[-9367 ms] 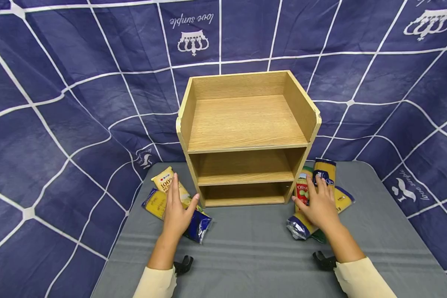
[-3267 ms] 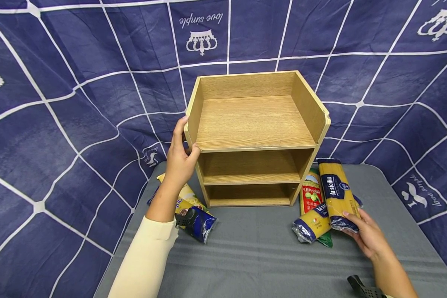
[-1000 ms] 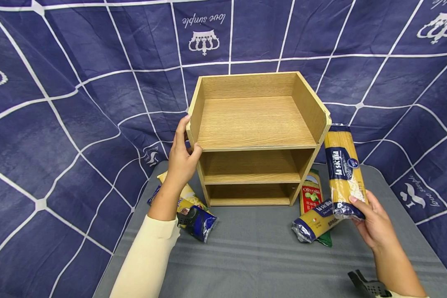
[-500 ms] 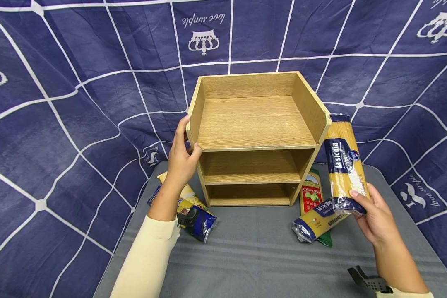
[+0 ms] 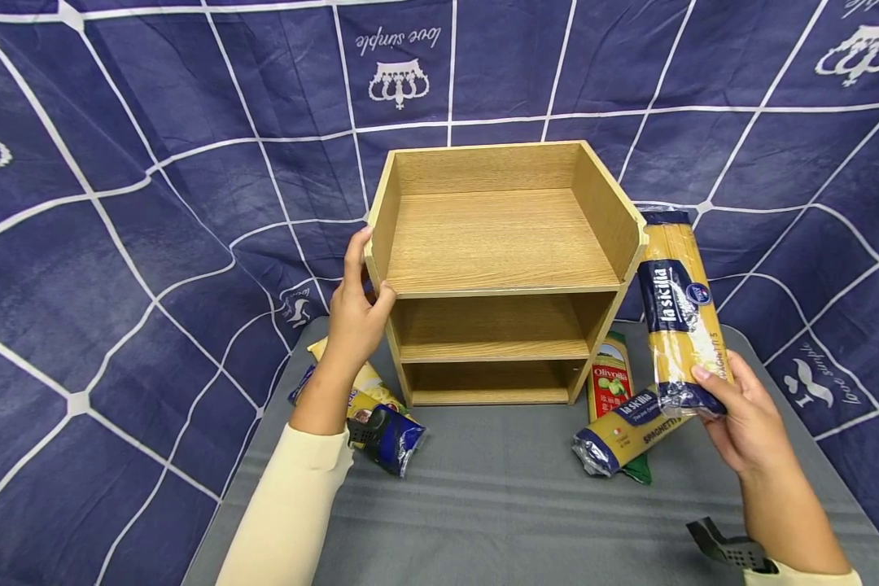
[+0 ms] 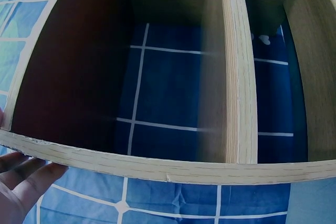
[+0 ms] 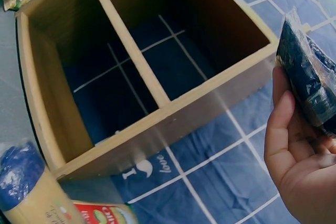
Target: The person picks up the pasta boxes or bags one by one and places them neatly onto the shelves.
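My left hand (image 5: 359,317) grips the left side panel of a wooden shelf unit (image 5: 491,244), thumb at the front edge. In the left wrist view, fingertips (image 6: 50,174) show along the panel's outer face. My right hand (image 5: 747,415) holds a pack of spaghetti (image 5: 677,317) by its lower end, thumb on top. The pack tilts upward beside the shelf's right panel, raised above the other packs. Only its dark blue wrapped end (image 7: 310,77) shows in the right wrist view. Beneath it lie another spaghetti pack (image 5: 630,431) and a red-labelled Olivoila pack (image 5: 610,378).
Left of the shelf, a yellow pack (image 5: 369,382) and a blue-ended pasta pack (image 5: 395,439) lie partly under the left forearm. Grey cloth (image 5: 498,505) covers the table. Blue gridded fabric (image 5: 212,163) hangs behind and at both sides.
From resting over the packs, the left hand has moved onto the shelf panel. My right hand has picked up the spaghetti pack from the right pile and raised it; lately it rises only slightly.
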Available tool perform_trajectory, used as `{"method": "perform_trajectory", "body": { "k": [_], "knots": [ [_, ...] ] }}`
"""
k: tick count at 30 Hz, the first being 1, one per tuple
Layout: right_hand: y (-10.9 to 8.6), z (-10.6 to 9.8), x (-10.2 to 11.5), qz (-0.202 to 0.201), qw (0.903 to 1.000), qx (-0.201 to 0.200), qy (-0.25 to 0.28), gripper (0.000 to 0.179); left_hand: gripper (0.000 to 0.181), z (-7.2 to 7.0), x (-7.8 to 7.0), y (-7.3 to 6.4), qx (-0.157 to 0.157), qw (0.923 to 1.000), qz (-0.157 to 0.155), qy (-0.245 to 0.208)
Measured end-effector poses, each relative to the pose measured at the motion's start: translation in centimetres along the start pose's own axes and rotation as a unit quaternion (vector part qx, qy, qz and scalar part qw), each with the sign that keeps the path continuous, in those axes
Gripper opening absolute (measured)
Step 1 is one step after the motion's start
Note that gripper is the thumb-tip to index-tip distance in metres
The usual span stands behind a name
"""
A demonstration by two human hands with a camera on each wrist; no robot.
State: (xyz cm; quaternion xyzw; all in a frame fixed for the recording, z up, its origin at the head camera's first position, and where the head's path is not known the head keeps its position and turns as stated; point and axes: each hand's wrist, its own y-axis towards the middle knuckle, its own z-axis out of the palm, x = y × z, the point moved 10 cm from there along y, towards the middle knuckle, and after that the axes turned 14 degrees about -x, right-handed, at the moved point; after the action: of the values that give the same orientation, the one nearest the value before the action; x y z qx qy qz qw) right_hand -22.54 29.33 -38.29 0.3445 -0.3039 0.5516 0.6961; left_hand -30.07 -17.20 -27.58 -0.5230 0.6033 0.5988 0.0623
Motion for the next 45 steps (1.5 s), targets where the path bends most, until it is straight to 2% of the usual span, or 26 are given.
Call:
{"method": "perform_trajectory", "body": {
  "k": [10, 21, 30, 45],
  "knots": [
    [0.0, 1.2, 1.3, -0.025, 0.9996, 0.014, 0.003, 0.035, 0.076, 0.1, 0.1, -0.1, 0.006, 0.9999, -0.005, -0.007],
    [0.5, 2.1, 2.1, -0.017, 0.9997, 0.019, 0.004, 0.039, 0.077, 0.1, 0.0, -0.1, 0.0, 1.0, -0.003, -0.008],
    [1.2, 3.2, 3.3, -0.032, 0.9994, 0.007, 0.007, 0.034, 0.077, 0.1, 0.0, 0.0, 0.001, 1.0, -0.004, -0.007],
    [2.2, 4.9, 4.7, -0.042, 0.9985, 0.018, 0.029, 0.034, 0.077, 0.1, 0.2, 0.0, -0.007, 0.9999, 0.003, -0.014]
  ]
}}
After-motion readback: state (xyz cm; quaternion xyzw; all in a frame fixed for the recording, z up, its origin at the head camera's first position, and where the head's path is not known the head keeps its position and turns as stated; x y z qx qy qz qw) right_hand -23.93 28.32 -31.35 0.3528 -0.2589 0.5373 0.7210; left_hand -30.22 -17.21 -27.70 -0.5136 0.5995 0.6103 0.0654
